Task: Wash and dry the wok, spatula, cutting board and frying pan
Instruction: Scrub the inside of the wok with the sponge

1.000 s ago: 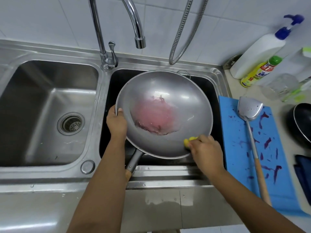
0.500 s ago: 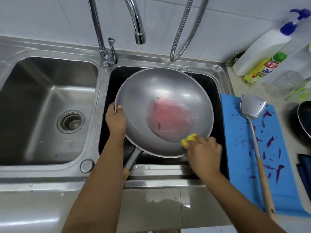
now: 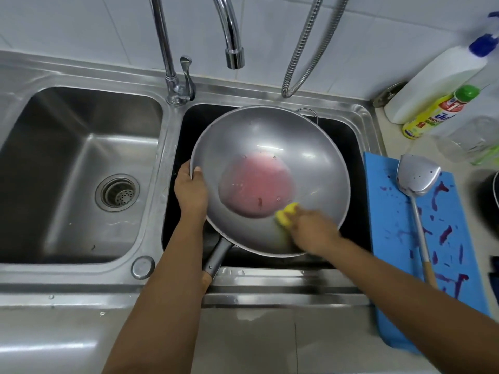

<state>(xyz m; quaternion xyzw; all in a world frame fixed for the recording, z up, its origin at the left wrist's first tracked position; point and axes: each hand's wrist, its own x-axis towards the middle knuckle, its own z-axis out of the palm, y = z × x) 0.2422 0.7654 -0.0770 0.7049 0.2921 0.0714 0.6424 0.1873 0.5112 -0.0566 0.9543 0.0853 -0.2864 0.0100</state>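
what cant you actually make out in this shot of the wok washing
Head view, the only view:
- right hand: motion-blurred, so its grip on the yellow sponge is unclear.
- frying pan: cut off by the right edge.
- right basin floor: hidden beneath the wok.
- dish soap bottle: label too blurred to read.
- spatula: handle end covered by the right forearm.

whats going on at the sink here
A person is washing a wok over the right sink basin. The left hand grips its rim while the right hand presses a yellow sponge inside, beside a pool of pinkish water. The tap is not running. The spatula lies on the stained blue cutting board, both still unwashed.
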